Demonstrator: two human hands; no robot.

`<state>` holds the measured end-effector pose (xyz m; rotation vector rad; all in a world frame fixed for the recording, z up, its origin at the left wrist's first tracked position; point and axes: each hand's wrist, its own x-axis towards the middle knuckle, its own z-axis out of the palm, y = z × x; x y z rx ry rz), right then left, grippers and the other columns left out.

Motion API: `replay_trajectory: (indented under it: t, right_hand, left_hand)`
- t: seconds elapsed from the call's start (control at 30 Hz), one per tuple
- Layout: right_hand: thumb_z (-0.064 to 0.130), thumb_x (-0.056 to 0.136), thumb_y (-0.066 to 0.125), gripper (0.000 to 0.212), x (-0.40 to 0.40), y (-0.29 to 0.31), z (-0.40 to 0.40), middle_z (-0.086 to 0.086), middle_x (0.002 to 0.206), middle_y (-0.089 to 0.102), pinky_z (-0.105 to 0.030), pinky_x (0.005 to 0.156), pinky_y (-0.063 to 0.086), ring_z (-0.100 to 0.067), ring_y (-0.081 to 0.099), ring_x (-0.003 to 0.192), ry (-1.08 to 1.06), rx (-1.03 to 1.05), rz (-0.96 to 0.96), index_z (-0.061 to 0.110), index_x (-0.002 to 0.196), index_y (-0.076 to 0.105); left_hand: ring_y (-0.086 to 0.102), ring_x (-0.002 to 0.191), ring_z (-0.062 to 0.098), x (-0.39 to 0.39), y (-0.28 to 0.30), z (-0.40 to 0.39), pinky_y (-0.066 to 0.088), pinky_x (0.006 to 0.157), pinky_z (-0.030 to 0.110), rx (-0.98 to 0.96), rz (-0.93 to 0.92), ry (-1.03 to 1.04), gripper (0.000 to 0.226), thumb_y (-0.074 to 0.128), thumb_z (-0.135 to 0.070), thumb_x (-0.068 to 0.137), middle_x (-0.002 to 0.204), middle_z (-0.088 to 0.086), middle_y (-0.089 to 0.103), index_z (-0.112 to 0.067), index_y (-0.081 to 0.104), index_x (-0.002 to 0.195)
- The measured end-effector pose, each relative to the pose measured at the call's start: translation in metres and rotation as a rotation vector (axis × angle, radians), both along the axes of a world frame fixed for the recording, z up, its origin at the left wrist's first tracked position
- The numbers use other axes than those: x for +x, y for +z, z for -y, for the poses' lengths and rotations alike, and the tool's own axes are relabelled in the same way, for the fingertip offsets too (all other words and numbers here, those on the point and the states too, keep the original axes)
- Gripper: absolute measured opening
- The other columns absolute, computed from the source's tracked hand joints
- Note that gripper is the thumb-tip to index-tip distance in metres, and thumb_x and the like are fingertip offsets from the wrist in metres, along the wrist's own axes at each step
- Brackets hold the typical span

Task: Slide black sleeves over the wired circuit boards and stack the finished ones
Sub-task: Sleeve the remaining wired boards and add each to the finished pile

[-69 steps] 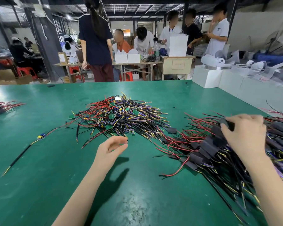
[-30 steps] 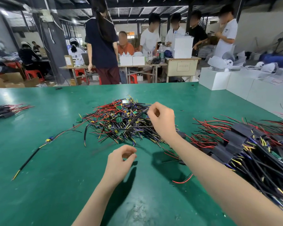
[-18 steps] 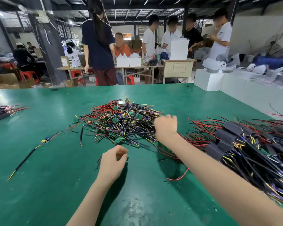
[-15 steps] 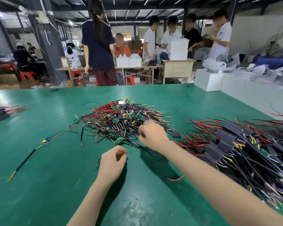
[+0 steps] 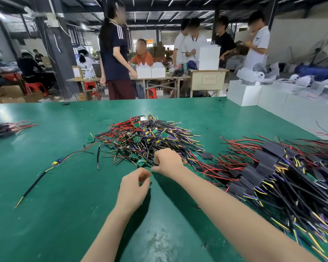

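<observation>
2 piles flank my hands: bare wired boards (image 5: 146, 137) ahead, sleeved ones (image 5: 276, 173) stacked right. My right hand (image 5: 168, 162) pinches a board's wires at the pile's near edge. My left hand (image 5: 133, 188) curls loosely, fingertips near together, seemingly empty.

a heap of unsleeved boards (image 5: 146, 137) is lying at frame centre on the table (image 5: 45, 205); the sleeved stack (image 5: 284, 171) is being kept at right, a smaller bundle (image 5: 6, 128) at far left, boxes (image 5: 254, 95) at upper right.
</observation>
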<state>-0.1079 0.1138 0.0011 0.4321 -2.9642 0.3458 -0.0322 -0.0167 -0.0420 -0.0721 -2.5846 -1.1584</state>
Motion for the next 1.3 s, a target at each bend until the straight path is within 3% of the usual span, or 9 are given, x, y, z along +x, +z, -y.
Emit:
replay_trajectory:
  t: [0.2,0.37,0.5,0.6,0.7,0.83,0.93,1.03,1.3]
  right_hand:
    - [0.015,0.086,0.066,0.013,-0.004,-0.012,-0.002,-0.01,0.099,0.071,-0.037,0.085,0.053,-0.027,0.065,0.095,0.017,-0.211,0.021,0.009,0.095,0.072]
    - [0.009,0.086,0.064,0.013,-0.003,0.004,-0.015,-0.001,0.07,0.068,-0.026,0.075,0.053,-0.013,0.062,0.066,-0.049,-0.782,-0.058,0.007,0.079,0.075]
    - [0.0,0.089,0.062,0.008,0.008,0.03,-0.032,-0.006,0.067,0.065,-0.015,0.061,0.049,-0.003,0.057,0.05,0.056,-1.22,0.014,-0.002,0.088,0.069]
    - [0.0,0.091,0.059,0.011,0.021,0.041,-0.059,-0.002,0.063,0.061,-0.012,0.056,0.046,0.0,0.053,0.047,0.173,-1.14,0.103,-0.007,0.092,0.068]
    - [0.003,0.091,0.06,0.012,0.036,0.04,-0.092,0.003,0.062,0.063,-0.015,0.06,0.047,-0.006,0.053,0.056,0.304,-0.989,0.268,0.007,0.087,0.071]
    - [0.007,0.091,0.061,0.011,0.046,0.028,-0.123,-0.002,0.067,0.065,-0.019,0.064,0.05,-0.01,0.057,0.061,0.292,-0.907,0.435,0.005,0.09,0.072]
    - [0.018,0.093,0.058,0.019,0.049,0.021,-0.138,-0.004,0.073,0.068,-0.024,0.072,0.049,-0.016,0.06,0.067,0.185,-0.979,0.431,0.005,0.093,0.072]
    - [0.018,0.097,0.054,0.027,0.042,0.023,-0.15,-0.009,0.077,0.068,-0.021,0.067,0.049,-0.016,0.06,0.067,-0.015,-1.065,0.31,-0.003,0.1,0.069]
    - [0.014,0.081,0.067,0.01,0.031,0.025,-0.169,-0.005,0.086,0.074,-0.029,0.08,0.05,-0.022,0.066,0.084,-0.176,-0.167,-0.056,0.011,0.084,0.076]
  left_hand:
    - [0.063,0.083,0.007,0.002,0.0,0.002,0.05,0.076,0.027,0.0,-0.011,0.0,0.018,0.062,-0.009,0.086,0.086,-0.01,0.07,-0.026,0.069,0.09]
    - [0.061,0.087,0.012,0.002,-0.001,0.003,0.048,0.081,0.023,-0.028,-0.077,-0.011,0.02,0.063,-0.004,0.085,0.09,-0.008,0.068,-0.02,0.067,0.097]
    - [0.049,0.118,0.031,0.006,0.01,0.002,0.035,0.103,0.036,-0.22,-0.488,0.091,0.046,0.062,-0.011,0.086,0.126,0.012,0.056,-0.004,0.053,0.131]
    - [0.046,0.124,0.032,0.011,0.026,0.004,0.033,0.102,0.04,-0.395,-0.8,0.26,0.062,0.063,-0.028,0.084,0.14,0.012,0.045,-0.007,0.044,0.14]
    - [0.046,0.124,0.032,0.013,0.027,0.003,0.031,0.101,0.041,-0.508,-0.806,0.274,0.061,0.062,-0.037,0.085,0.141,0.01,0.048,-0.011,0.048,0.138]
    - [0.063,0.087,0.029,0.013,0.02,-0.003,0.049,0.08,0.043,-0.466,-0.557,-0.05,0.012,0.063,-0.02,0.089,0.094,0.002,0.069,-0.012,0.07,0.096]
    - [0.056,0.053,0.018,0.015,0.014,-0.006,0.052,0.062,0.036,-0.253,-0.039,-0.297,0.027,0.058,-0.022,0.097,0.06,0.0,0.062,-0.011,0.058,0.072]
    - [0.044,0.047,0.008,0.013,0.013,-0.006,0.041,0.056,0.027,-0.197,0.105,-0.327,0.021,0.066,-0.025,0.09,0.056,0.001,0.058,-0.016,0.065,0.071]
    - [0.028,0.043,0.011,0.007,0.015,0.006,0.025,0.044,0.018,0.218,0.26,-0.298,0.022,0.061,-0.016,0.095,0.054,-0.001,0.038,-0.013,0.072,0.076]
